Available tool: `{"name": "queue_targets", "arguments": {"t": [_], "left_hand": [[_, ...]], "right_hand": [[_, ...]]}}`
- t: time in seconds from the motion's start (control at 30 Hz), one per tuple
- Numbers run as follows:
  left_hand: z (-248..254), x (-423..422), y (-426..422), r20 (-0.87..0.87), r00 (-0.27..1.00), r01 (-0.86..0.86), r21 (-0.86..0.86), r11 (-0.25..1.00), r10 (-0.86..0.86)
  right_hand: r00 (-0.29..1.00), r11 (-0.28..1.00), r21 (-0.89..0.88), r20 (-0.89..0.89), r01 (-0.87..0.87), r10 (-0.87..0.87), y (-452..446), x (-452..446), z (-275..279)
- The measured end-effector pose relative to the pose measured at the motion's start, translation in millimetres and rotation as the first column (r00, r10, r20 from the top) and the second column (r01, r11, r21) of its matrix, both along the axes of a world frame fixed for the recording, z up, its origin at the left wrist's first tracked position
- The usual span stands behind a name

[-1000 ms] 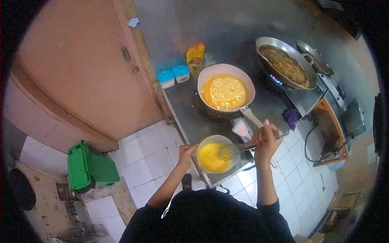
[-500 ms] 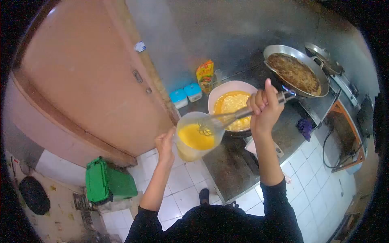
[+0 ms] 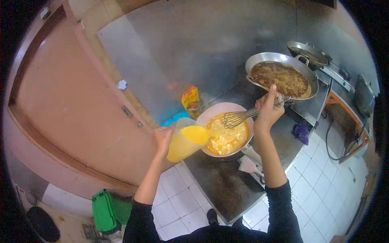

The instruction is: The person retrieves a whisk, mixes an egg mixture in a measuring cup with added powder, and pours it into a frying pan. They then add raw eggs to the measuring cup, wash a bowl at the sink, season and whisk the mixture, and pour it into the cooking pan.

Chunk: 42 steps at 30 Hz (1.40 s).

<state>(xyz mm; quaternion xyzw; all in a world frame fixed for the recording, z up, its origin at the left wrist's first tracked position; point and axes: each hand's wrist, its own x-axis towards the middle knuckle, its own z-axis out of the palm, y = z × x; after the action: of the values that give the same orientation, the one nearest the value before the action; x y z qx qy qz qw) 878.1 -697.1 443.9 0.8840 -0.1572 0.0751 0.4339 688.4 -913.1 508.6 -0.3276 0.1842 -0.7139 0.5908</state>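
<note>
My left hand (image 3: 163, 139) grips a translucent pitcher (image 3: 178, 148) of yellow liquid that looks like beaten egg. The pitcher is tipped to the right, and the liquid runs over its lip into a frying pan (image 3: 227, 107) with a pale inside. Yellow liquid with lighter, set-looking clumps covers the pan's bottom. Closed around its metal handle, my right hand (image 3: 269, 111) holds a whisk (image 3: 237, 118), its wires over the pan. Under my right forearm, a light pink spatula (image 3: 250, 167) lies beside the pan's handle.
A large wok (image 3: 279, 75) of bubbling brown liquid stands at the back right, with another wok (image 3: 308, 54) behind it. A yellow packet (image 3: 190, 98) and blue-lidded containers (image 3: 174, 118) line the wall. A purple cloth (image 3: 301, 133) lies right; a green bin (image 3: 106, 212) stands lower left.
The pitcher went from upright under the whisk to tilted over the pan's edge, pouring. The whisk came out of the pitcher and is now above the pan. The view has shifted.
</note>
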Motion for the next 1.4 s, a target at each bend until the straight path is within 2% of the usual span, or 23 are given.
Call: {"name": "queue_targets", "arguments": {"t": [0.13, 0.3, 0.43, 0.5, 0.63, 0.73, 0.8, 0.93, 1.0, 1.13, 1.2, 1.4], "left_hand": [[-7, 22, -16, 0.07, 0.997, 0.038, 0.06, 0.997, -0.043], [-4, 35, -29, 0.193, 0.976, 0.07, 0.142, 0.987, -0.097], [10, 28, -38, 0.175, 0.974, 0.105, 0.21, 0.972, -0.143], [24, 14, -45, 0.188, 0.98, 0.007, 0.258, 0.966, -0.057], [24, 19, -52, 0.296, 0.953, -0.006, 0.255, 0.967, -0.072], [28, 17, -59, 0.278, 0.955, 0.02, 0.3, 0.954, -0.107], [28, 17, -63, 0.351, 0.923, 0.042, 0.31, 0.95, -0.156], [27, 17, -71, 0.349, 0.915, 0.071, 0.356, 0.932, -0.203], [26, 18, -74, 0.426, 0.876, 0.083, 0.332, 0.94, -0.227], [30, 19, -78, 0.39, 0.873, 0.125, 0.404, 0.906, -0.294], [30, 19, -80, 0.494, 0.793, 0.167, 0.384, 0.908, -0.355], [37, 6, -86, 0.474, 0.758, 0.206, 0.477, 0.854, -0.448]], "right_hand": [[0.995, 0.996, 0.002, -0.049, 0.088, -0.088, -16, -3, -12], [0.995, 0.997, 0.022, -0.064, 0.08, -0.079, -31, -6, -22], [0.991, 0.994, 0.062, -0.101, 0.089, -0.083, -37, -10, -21], [0.992, 0.995, 0.049, -0.089, 0.092, -0.088, -39, -10, -21], [0.995, 0.997, 0.016, -0.064, 0.08, -0.079, -39, -14, -19], [0.995, 0.997, 0.031, -0.078, 0.07, -0.067, -38, -17, -19], [0.996, 0.997, 0.057, -0.075, 0.057, -0.052, -36, -20, -15], [0.997, 0.996, 0.071, -0.061, 0.058, -0.053, -39, -25, -17], [0.997, 0.994, 0.087, -0.052, 0.064, -0.06, -40, -28, -16], [0.998, 0.99, 0.134, -0.031, 0.051, -0.047, -46, -35, -22], [0.999, 0.987, 0.152, -0.015, 0.054, -0.052, -48, -36, -25], [0.996, 0.978, 0.206, 0.065, 0.038, -0.053, -53, -43, -33]]}}
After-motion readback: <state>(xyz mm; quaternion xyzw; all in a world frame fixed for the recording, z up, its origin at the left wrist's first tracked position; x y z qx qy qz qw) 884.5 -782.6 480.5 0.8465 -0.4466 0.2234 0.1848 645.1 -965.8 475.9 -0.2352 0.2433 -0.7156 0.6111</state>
